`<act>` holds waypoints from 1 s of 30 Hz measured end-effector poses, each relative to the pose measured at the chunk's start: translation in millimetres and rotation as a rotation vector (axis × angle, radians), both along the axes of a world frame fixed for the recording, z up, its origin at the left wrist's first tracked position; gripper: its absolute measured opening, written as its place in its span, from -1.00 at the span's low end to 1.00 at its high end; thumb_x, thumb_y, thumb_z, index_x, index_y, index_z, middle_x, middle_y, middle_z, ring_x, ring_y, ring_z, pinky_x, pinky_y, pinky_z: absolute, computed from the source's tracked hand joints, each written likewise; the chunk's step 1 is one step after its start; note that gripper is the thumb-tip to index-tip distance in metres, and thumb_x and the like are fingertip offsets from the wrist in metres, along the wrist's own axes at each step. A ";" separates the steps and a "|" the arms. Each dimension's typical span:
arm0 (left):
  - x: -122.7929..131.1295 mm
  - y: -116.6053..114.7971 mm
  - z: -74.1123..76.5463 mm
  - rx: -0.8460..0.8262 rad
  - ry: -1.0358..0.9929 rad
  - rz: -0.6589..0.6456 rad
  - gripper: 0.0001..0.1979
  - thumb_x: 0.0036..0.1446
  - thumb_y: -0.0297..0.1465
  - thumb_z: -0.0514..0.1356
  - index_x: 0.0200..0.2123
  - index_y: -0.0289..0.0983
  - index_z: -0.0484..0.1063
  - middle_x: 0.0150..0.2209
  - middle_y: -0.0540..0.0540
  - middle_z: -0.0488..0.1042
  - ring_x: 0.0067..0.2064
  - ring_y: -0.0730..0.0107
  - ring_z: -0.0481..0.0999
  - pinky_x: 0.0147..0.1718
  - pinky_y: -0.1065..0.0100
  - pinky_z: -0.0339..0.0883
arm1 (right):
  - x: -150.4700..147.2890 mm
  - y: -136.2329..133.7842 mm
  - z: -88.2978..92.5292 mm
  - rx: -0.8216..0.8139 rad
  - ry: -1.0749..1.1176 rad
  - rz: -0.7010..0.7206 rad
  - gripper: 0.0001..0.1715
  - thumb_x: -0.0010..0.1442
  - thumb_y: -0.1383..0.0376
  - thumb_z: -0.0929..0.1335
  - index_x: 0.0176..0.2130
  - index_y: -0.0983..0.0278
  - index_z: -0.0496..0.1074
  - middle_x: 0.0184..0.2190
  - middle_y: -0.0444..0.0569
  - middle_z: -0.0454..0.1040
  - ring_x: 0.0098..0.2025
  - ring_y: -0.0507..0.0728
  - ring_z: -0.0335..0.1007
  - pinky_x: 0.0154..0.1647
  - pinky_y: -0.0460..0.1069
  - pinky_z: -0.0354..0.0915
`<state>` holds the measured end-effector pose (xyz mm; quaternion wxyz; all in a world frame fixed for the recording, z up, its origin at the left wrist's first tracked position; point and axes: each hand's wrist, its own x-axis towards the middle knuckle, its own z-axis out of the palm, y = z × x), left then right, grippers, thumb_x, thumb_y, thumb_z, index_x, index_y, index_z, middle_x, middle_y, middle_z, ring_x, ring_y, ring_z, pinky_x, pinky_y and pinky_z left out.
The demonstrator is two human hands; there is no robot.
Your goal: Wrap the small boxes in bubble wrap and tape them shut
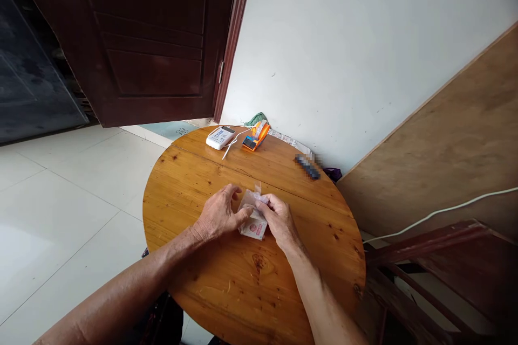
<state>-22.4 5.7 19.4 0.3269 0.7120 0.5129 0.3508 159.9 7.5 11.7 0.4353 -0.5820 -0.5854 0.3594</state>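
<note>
A small white box with a round red print lies on the wooden table between my hands. Crinkled clear plastic wrap covers its far end, and a thin clear strip stands up behind it. My right hand pinches the wrap between thumb and fingers at the box's right side. On the left, my left hand has its fingers spread apart, its thumb reaching to the box's left edge. Whether that thumb presses on the box is hard to see.
Toward the table's back stand a white device with a white cable and an orange tape dispenser. A blurred dark remote-like object lies back right. Behind are the wall and a dark red door.
</note>
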 end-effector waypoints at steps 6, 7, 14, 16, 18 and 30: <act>-1.1 -3.9 4.9 0.025 -0.028 -0.148 -0.56 -0.02 -0.15 0.32 -0.12 -0.25 0.38 -0.11 -0.11 0.40 -0.17 0.24 0.45 -0.13 0.21 0.37 | 0.6 -0.2 0.3 0.013 0.052 0.003 -0.73 0.09 0.09 0.39 -0.43 0.25 0.45 -0.54 -0.16 0.41 -0.46 0.06 0.25 -0.44 -0.07 0.20; -0.1 -3.4 4.3 0.002 -0.032 -0.153 -0.59 -0.02 -0.18 0.31 -0.13 -0.26 0.39 -0.12 -0.11 0.40 -0.20 0.26 0.45 -0.16 0.22 0.37 | 0.0 -0.4 0.5 0.018 0.064 0.007 -0.74 0.09 0.10 0.39 -0.42 0.25 0.45 -0.53 -0.16 0.41 -0.46 0.06 0.25 -0.43 -0.07 0.20; 3.3 5.0 -5.5 -0.133 -0.138 -0.119 -0.69 -0.03 -0.33 0.28 -0.18 -0.29 0.41 -0.20 -0.08 0.44 -0.30 0.35 0.42 -0.28 0.30 0.33 | -8.1 -2.5 4.2 -0.010 0.254 -0.001 -0.77 0.03 0.12 0.40 -0.39 0.24 0.43 -0.48 -0.16 0.41 -0.43 0.06 0.25 -0.40 -0.07 0.22; 3.3 6.5 -7.1 -0.191 -0.187 -0.140 -0.69 -0.01 -0.35 0.26 -0.16 -0.29 0.39 -0.30 -0.04 0.45 -0.34 0.37 0.41 -0.33 0.33 0.30 | -8.9 -4.5 7.4 -0.030 0.262 -0.002 -0.76 0.04 0.11 0.39 -0.43 0.24 0.42 -0.51 -0.17 0.39 -0.45 0.05 0.23 -0.42 -0.07 0.21; 3.7 7.6 -9.0 -0.244 -0.277 -0.174 -0.61 0.00 -0.36 0.26 -0.07 -0.29 0.34 -0.24 -0.06 0.48 -0.32 0.38 0.42 -0.33 0.35 0.31 | -8.7 -7.2 11.0 -0.040 0.249 0.005 -0.72 0.07 0.08 0.39 -0.46 0.23 0.40 -0.55 -0.18 0.37 -0.46 0.05 0.22 -0.44 -0.07 0.20; 8.8 13.6 -22.8 -0.324 -0.512 -0.227 -0.20 0.03 -0.40 0.26 0.31 -0.27 0.03 -0.09 -0.13 0.46 -0.20 0.35 0.45 -0.23 0.32 0.35 | -4.6 -17.5 14.1 0.022 0.111 0.044 -0.51 0.14 0.00 0.36 -0.08 0.28 0.48 -0.43 -0.10 0.53 -0.38 0.12 0.43 -0.37 -0.04 0.32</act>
